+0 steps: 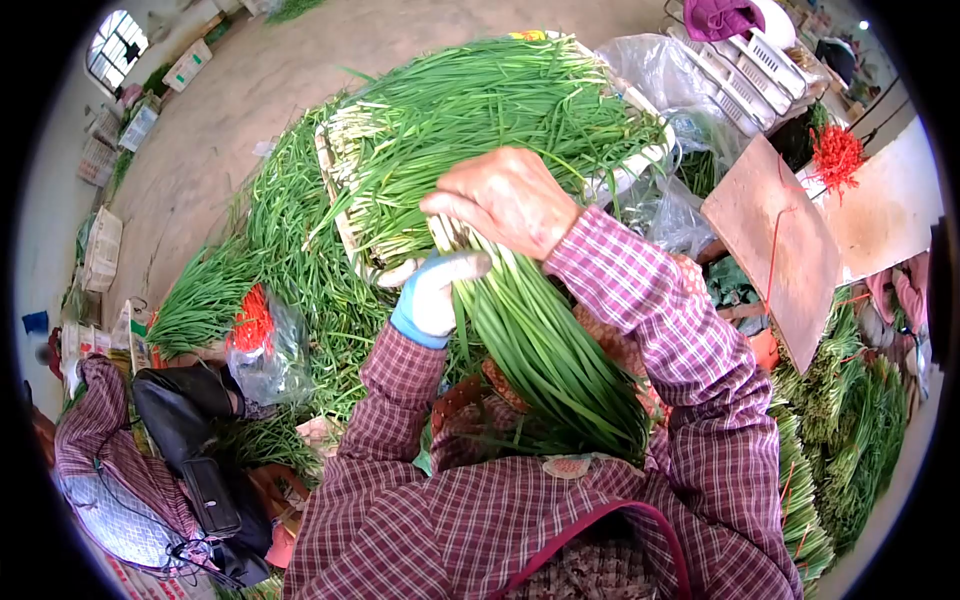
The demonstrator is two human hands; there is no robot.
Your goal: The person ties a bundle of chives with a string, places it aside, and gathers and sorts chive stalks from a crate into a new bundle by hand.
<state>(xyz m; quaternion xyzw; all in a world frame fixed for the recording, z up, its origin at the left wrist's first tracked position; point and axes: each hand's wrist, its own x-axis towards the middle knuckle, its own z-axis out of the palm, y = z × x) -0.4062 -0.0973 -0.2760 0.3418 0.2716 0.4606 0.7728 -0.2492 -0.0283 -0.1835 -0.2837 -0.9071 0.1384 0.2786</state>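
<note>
A bunch of garlic chives (540, 340) slants across my lap, white stem ends up and green leaves hanging towards my body. Around its upper part is my left hand (436, 292), in a white glove with a blue cuff, fingers closed on the stems. My bare right hand (510, 203) is closed at the white stem ends, its fingertips partly hidden behind its own knuckles and the bunch. Just beyond both hands lies a large heap of garlic chives (480, 110) in a light-coloured crate (327, 165), many white ends facing left.
Loose chives (290, 200) spill left of the crate. Red ties (254, 322) and clear plastic (285, 350) lie at the left, another red bundle (838, 158) at the right. A tilted board (775, 240) stands beside my right arm, above tied bunches (850, 450). A co-worker's sleeve (100, 430) is far left.
</note>
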